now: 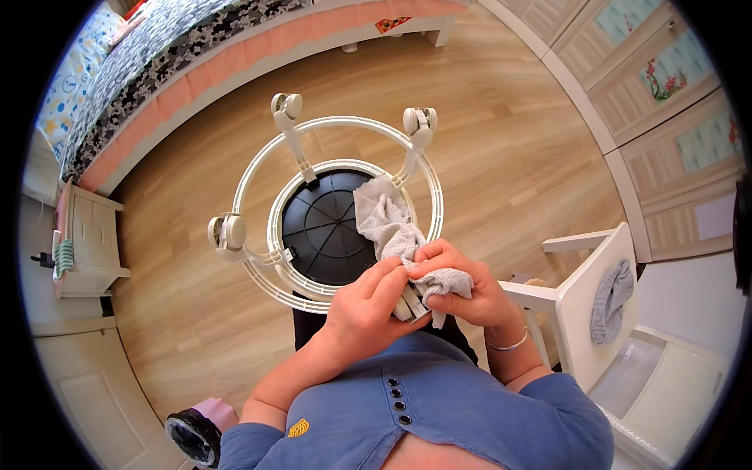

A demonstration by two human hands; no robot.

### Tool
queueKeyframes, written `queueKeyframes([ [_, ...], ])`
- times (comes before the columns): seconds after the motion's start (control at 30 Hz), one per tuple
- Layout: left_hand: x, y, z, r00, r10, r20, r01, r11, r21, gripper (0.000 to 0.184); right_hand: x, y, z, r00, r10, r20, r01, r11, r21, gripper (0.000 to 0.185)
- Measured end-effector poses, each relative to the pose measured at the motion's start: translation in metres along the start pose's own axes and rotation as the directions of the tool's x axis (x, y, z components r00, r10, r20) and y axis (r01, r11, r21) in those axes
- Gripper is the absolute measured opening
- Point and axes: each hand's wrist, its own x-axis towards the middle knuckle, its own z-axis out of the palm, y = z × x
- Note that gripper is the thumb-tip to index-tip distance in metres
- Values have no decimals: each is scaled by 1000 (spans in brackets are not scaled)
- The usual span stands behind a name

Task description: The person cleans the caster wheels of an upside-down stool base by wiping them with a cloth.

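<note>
A white ring-shaped stand (337, 121) with a black ribbed disc (329, 227) in its middle is tipped up in front of me. Its casters point outward: one caster (286, 106) at the top left, one caster (421, 120) at the top right, one caster (227, 233) at the left. My left hand (364, 304) is closed around a pale part of the stand at its near edge, fingertips against the cloth. A light grey cloth (382, 215) drapes over the disc's right side. My right hand (462, 286) is closed on the bunched near end of that cloth.
To the right stands a white chair (576, 301) with a grey cloth (612, 301) on it. A bed (196, 59) lies at the upper left, a small white cabinet (92, 239) at the left. A bin with a dark liner (192, 439) is at the lower left. Wardrobe doors (650, 78) line the right.
</note>
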Motion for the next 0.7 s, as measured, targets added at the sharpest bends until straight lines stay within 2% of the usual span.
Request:
queueKeyframes([
  [0.13,-1,-2,2,998,42,52,-43,999,18,55,3,-7,13,993,14,-114,-25,995,-96,19],
  [0.2,-3,-2,6,998,44,38,-45,998,33,54,7,-8,21,945,157,-287,-199,972,-122,13],
  [0.27,-3,-1,7,998,53,22,-54,997,51,54,8,-1,20,935,169,-311,-206,974,-91,14],
  [0.33,-3,1,2,1000,0,11,0,999,37,57,9,7,21,922,223,-318,-154,961,228,20],
  [0.37,-2,1,2,1000,-1,7,0,999,43,57,6,9,18,923,227,-309,-119,936,332,19],
  [0.4,0,1,2,1000,-5,-6,5,1000,11,57,4,9,14,925,228,-304,-121,935,334,19],
  [0.47,2,0,2,1000,-10,-18,9,1000,-23,56,0,8,6,926,303,-223,-159,853,497,21],
  [0.53,4,-2,3,999,31,-38,-32,999,-19,54,-4,9,0,931,304,-203,-189,875,445,22],
  [0.6,4,-2,2,999,24,-26,-25,999,-29,55,-4,5,0,982,130,-137,-96,968,231,33],
  [0.63,4,-1,1,1000,14,-14,-15,999,-38,56,-4,1,1,978,175,-115,-137,950,282,35],
  [0.7,2,-1,1,999,25,-20,-26,999,-37,56,-3,-2,4,970,204,-134,-162,949,270,35],
])
